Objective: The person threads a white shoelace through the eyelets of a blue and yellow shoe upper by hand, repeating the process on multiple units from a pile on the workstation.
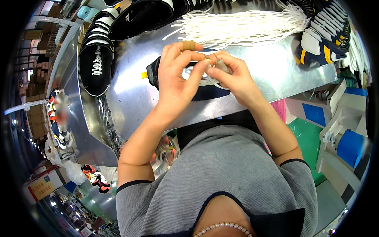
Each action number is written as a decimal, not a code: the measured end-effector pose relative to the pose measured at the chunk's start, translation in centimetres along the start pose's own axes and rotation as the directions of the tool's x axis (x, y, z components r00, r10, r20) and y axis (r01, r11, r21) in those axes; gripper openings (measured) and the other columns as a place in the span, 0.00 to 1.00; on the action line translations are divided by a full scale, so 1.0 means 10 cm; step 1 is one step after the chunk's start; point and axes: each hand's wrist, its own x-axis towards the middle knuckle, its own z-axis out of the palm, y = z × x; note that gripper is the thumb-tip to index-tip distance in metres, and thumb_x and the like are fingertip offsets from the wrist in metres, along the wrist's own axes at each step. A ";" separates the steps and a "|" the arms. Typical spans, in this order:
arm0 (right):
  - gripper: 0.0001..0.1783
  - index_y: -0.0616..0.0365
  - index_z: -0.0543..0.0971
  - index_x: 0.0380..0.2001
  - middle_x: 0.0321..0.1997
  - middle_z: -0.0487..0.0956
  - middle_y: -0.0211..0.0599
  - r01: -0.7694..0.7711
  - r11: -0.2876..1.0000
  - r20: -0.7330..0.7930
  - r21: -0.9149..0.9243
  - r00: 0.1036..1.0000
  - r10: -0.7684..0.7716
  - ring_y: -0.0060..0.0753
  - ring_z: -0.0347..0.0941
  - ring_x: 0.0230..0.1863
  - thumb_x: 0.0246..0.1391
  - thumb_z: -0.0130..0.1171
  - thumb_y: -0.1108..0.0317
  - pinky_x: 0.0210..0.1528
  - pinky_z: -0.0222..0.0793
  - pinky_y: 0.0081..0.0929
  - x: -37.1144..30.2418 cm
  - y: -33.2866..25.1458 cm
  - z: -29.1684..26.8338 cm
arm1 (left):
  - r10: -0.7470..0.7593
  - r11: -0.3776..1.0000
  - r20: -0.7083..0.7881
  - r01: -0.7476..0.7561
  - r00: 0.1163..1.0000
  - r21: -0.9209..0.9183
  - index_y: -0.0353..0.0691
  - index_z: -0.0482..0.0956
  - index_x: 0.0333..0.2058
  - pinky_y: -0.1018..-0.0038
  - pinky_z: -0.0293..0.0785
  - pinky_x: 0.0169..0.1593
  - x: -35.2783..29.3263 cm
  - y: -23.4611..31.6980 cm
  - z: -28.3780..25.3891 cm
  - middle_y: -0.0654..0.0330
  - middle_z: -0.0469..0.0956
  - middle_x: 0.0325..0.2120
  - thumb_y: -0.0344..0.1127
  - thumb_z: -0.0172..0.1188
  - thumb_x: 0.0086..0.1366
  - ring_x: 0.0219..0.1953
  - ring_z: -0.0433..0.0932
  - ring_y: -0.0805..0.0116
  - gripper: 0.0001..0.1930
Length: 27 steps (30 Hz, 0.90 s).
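A dark shoe upper [211, 93] with a black end and a small yellow tab lies on the metal table in front of me, partly hidden under my hands. My left hand [177, 75] is over it, with thumb and index finger pinched together; tan tape wraps one finger. Close against those fingertips, my right hand [235, 77] is closed on a white shoelace [214, 82], which loops below its fingers. Whether the left fingertips also grip the lace is hard to make out, as the two hands meet there.
A thick bundle of white shoelaces [248, 27] lies across the far side of the metal table [132, 104]. Stacked shoe uppers [321, 49] stand at the far right. Black uppers with white laces [96, 65] sit at the left edge. A blue-marked carton [312, 104] is beyond the right side.
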 end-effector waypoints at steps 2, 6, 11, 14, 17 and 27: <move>0.12 0.62 0.82 0.42 0.29 0.74 0.23 -0.280 0.927 0.052 0.249 0.960 0.276 0.16 0.71 0.30 0.55 0.68 0.69 0.34 0.68 0.16 0.00 -0.02 -0.03 | -0.181 0.980 0.013 0.181 0.983 -0.081 0.38 0.83 0.34 0.72 0.70 0.49 -0.05 -0.05 -0.04 0.58 0.80 0.45 0.28 0.66 0.60 0.46 0.76 0.63 0.04; 0.14 0.64 0.82 0.42 0.30 0.83 0.29 -0.265 0.964 -0.195 0.038 0.944 0.267 0.16 0.76 0.32 0.53 0.69 0.70 0.36 0.71 0.17 0.00 0.03 -0.12 | -0.336 0.934 0.322 0.269 0.885 0.237 0.35 0.82 0.40 0.69 0.72 0.52 -0.30 -0.08 -0.32 0.57 0.80 0.43 0.38 0.61 0.68 0.48 0.77 0.64 0.11; 0.20 0.61 0.81 0.45 0.30 0.83 0.33 -0.304 0.947 -0.198 -0.103 0.939 0.280 0.19 0.77 0.31 0.49 0.71 0.69 0.35 0.72 0.20 0.00 0.23 -0.06 | -0.506 0.192 0.796 0.943 0.332 -0.271 0.35 0.80 0.45 0.69 0.70 0.54 -0.13 -0.55 -0.07 0.58 0.80 0.39 0.61 0.52 0.71 0.46 0.76 0.67 0.29; 0.24 0.59 0.79 0.45 0.31 0.84 0.40 -0.295 0.903 -0.232 -0.313 0.946 0.228 0.35 0.81 0.33 0.44 0.75 0.65 0.37 0.74 0.30 -0.03 0.22 -0.03 | -0.701 0.255 0.672 0.964 0.238 -0.075 0.39 0.80 0.40 0.77 0.71 0.45 -0.07 -0.33 0.12 0.64 0.78 0.33 0.61 0.60 0.66 0.34 0.74 0.75 0.26; 0.25 0.57 0.79 0.46 0.33 0.85 0.42 -0.302 0.857 -0.207 -0.418 0.950 0.234 0.42 0.82 0.37 0.45 0.74 0.61 0.41 0.74 0.34 -0.08 0.14 0.05 | -0.710 0.454 0.338 0.769 0.618 -0.450 0.35 0.83 0.37 0.79 0.76 0.38 -0.27 -0.22 0.24 0.63 0.82 0.30 0.43 0.71 0.61 0.32 0.79 0.77 0.15; 0.12 0.64 0.73 0.37 0.28 0.82 0.44 -0.029 0.932 -0.043 -0.360 0.999 0.015 0.45 0.80 0.31 0.59 0.62 0.66 0.36 0.73 0.35 -0.29 -0.02 -0.07 | -0.674 0.618 0.193 0.688 0.713 -0.381 0.32 0.82 0.40 0.78 0.76 0.40 -0.42 -0.13 0.25 0.62 0.84 0.35 0.31 0.72 0.59 0.36 0.82 0.77 0.13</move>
